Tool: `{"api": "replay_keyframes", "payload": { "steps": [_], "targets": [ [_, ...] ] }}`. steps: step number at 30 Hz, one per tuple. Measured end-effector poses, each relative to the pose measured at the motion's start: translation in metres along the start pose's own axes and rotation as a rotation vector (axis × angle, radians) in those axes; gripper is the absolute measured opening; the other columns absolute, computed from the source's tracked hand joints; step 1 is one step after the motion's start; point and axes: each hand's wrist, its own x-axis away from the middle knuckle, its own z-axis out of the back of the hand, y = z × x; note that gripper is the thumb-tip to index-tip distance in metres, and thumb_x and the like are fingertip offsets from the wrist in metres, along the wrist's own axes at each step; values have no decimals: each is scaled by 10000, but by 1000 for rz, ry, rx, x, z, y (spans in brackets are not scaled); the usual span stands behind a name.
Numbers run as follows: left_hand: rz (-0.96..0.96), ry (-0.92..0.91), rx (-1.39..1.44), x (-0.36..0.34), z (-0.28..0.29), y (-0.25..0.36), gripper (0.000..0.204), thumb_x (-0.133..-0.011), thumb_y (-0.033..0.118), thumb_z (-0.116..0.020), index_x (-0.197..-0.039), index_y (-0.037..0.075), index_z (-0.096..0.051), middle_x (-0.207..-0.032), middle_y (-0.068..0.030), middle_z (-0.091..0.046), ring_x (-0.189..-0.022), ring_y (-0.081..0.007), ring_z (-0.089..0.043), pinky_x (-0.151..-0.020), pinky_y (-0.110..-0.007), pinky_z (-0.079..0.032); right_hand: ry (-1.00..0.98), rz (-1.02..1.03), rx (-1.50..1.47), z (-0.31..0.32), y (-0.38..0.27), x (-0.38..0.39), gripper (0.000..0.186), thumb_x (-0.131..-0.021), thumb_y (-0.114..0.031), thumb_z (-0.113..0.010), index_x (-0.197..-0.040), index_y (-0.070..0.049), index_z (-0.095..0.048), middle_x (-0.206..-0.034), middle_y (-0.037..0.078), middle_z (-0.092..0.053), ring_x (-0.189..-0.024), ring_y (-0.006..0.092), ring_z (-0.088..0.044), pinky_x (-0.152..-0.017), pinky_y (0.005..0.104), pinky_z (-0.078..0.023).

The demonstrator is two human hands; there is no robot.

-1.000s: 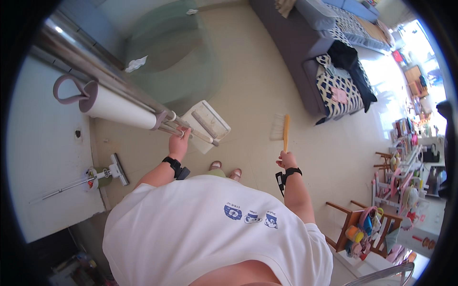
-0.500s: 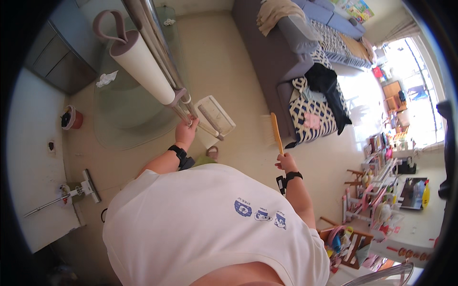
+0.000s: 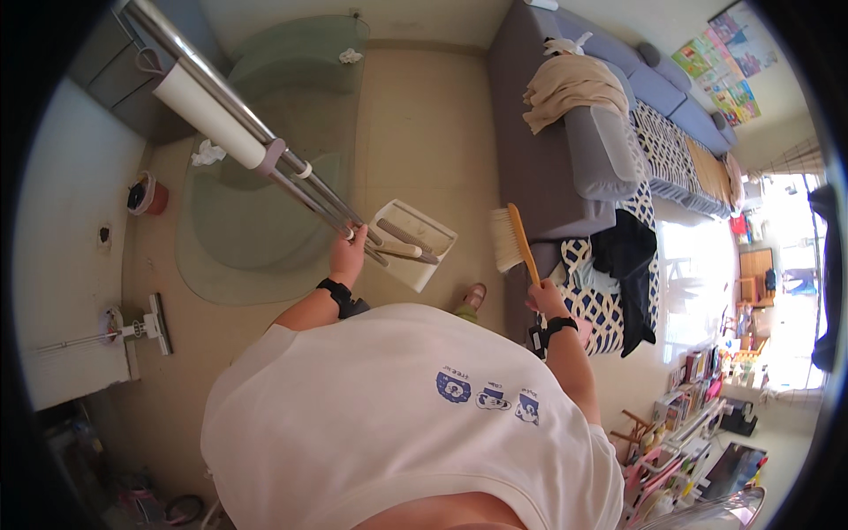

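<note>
My left hand (image 3: pixel 348 254) is closed around metal poles (image 3: pixel 221 88) that slant up to the far left, one ending in a white grip (image 3: pixel 208 119) with a hanging loop. Just right of this hand is a white dustpan (image 3: pixel 413 210) with a mauve-edged piece across it; I cannot tell exactly how it joins the poles. My right hand (image 3: pixel 548 300) grips the wooden handle of a bristle brush (image 3: pixel 521 238), its pale bristles facing left. The brush is held beside the sofa's end, apart from the dustpan.
A grey sofa (image 3: pixel 539 150) with patterned covers, a beige cloth (image 3: pixel 579 91) and a black garment (image 3: pixel 623 256) stands on the right. A glass tabletop (image 3: pixel 265 256) lies left, with crumpled tissue (image 3: pixel 208 154). Further left are a small bin (image 3: pixel 152 196) and a flat mop (image 3: pixel 159 325). A shoe (image 3: pixel 475 295) shows ahead.
The sofa now sits nearer my right hand as my view has shifted forward. The poles lean further left, the dustpan appears turned more open to view, and a foot has stepped to the right.
</note>
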Motion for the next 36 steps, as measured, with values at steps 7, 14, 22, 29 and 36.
{"api": "replay_keyframes", "payload": {
  "steps": [7, 14, 22, 29, 36],
  "targets": [
    [167, 299, 141, -15, -53, 25, 327, -895, 330, -578, -1079, 60, -562, -757, -23, -562, -666, -118, -523, -593, -276, -473, -231, 210, 176, 58, -117, -182, 217, -820, -158, -559, -945, 5, -489, -699, 89, -568, -577, 162, -605, -438, 275, -448],
    [425, 500, 143, 5, -78, 74, 421, -892, 342, -583, -1131, 0, -526, -862, -53, -546, -781, -123, -543, -697, -280, -515, -368, 392, 434, 49, -241, -297, 300, -825, -228, -526, -956, 42, -510, -703, 127, -610, -552, 187, -607, -470, 310, -459],
    [434, 695, 242, 13, -103, 48, 332, -898, 294, -590, -1046, 2, -536, -717, -5, -483, -653, -76, -473, -647, -273, -488, -235, 788, 981, -29, -369, -379, 373, -787, -288, -564, -970, 37, -560, -866, 219, -645, -790, 332, -650, -672, 412, -513],
    [480, 857, 318, 5, -125, 27, 282, -893, 212, -602, -1051, -10, -527, -750, -19, -540, -621, -75, -445, -560, -238, -409, -311, 1031, 1486, -72, -480, -372, 318, -790, -192, -581, -1050, -34, -491, -973, 190, -626, -902, 354, -618, -764, 438, -506],
    [510, 1186, 394, 1, -174, 4, 215, -884, 203, -607, -944, 0, -571, -736, -10, -572, -641, -75, -469, -571, -235, -389, -330, 1192, 1836, -135, -561, -385, 371, -779, -184, -615, -1080, -30, -464, -1008, 174, -604, -938, 341, -598, -806, 438, -486]
  ]
}}
